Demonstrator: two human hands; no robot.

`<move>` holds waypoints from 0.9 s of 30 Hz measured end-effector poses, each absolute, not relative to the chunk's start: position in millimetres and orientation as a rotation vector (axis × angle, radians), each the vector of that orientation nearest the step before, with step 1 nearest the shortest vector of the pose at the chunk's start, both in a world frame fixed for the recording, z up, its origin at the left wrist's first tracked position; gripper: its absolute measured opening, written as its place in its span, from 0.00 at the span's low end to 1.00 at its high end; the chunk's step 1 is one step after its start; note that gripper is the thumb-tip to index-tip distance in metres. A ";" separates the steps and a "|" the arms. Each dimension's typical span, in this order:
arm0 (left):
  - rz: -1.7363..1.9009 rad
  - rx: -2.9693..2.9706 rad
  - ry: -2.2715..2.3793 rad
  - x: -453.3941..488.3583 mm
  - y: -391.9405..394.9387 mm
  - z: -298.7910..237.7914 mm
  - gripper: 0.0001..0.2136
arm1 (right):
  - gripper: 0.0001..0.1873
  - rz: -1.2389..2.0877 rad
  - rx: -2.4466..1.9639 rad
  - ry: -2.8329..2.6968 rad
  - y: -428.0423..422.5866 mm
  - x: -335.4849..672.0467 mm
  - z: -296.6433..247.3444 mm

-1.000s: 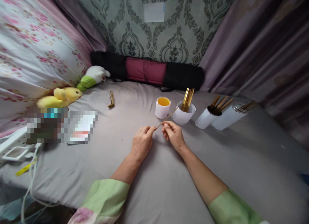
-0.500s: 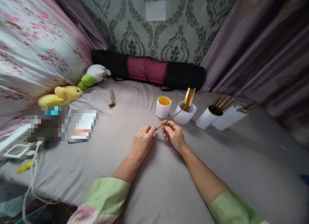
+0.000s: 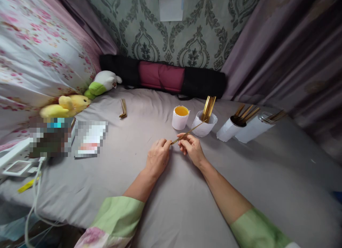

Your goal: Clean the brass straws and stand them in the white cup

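My left hand (image 3: 157, 157) and my right hand (image 3: 191, 148) meet low over a grey sheet (image 3: 165, 198), both pinching one thin golden stick (image 3: 191, 129). The left fingers pinch its near end; the right fingers grip it just beyond. The stick slants up and right toward a white cup (image 3: 204, 124) that holds several golden sticks. To that cup's left stands a white cup with a yellow inside (image 3: 180, 117).
Two more white cups (image 3: 240, 128) with golden utensils lean at the right. A bent pair of golden sticks (image 3: 123, 109) lies at the back left. Plush toys (image 3: 76, 98), a black and maroon roll (image 3: 162, 77), cables and a white device (image 3: 18, 168) border the sheet.
The stick's far end has risen slightly toward the white cup. Both hands stay almost where they were.
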State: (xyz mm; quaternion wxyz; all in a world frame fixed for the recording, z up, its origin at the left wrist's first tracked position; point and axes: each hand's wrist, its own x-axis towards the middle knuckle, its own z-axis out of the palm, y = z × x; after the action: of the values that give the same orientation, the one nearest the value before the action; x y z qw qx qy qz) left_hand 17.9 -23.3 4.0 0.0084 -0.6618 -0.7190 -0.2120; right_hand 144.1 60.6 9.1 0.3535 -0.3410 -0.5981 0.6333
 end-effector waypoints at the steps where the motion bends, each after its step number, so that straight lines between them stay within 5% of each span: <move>1: -0.664 -2.064 -2.252 18.1 -23.4 4.6 0.13 | 0.14 1.642 -0.883 -1.540 60.7 144.1 8.9; 27: -1.391 -2.064 -2.296 14.9 -17.5 -6.3 0.10 | 0.15 1.623 -0.925 -1.516 62.1 143.3 7.2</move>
State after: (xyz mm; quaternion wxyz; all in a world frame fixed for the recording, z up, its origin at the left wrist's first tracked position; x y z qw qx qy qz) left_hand 14.9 -17.5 -6.3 -0.1222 -0.6050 -0.6730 -0.4076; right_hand 143.3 62.1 7.2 0.3595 -0.3588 -0.5879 0.6295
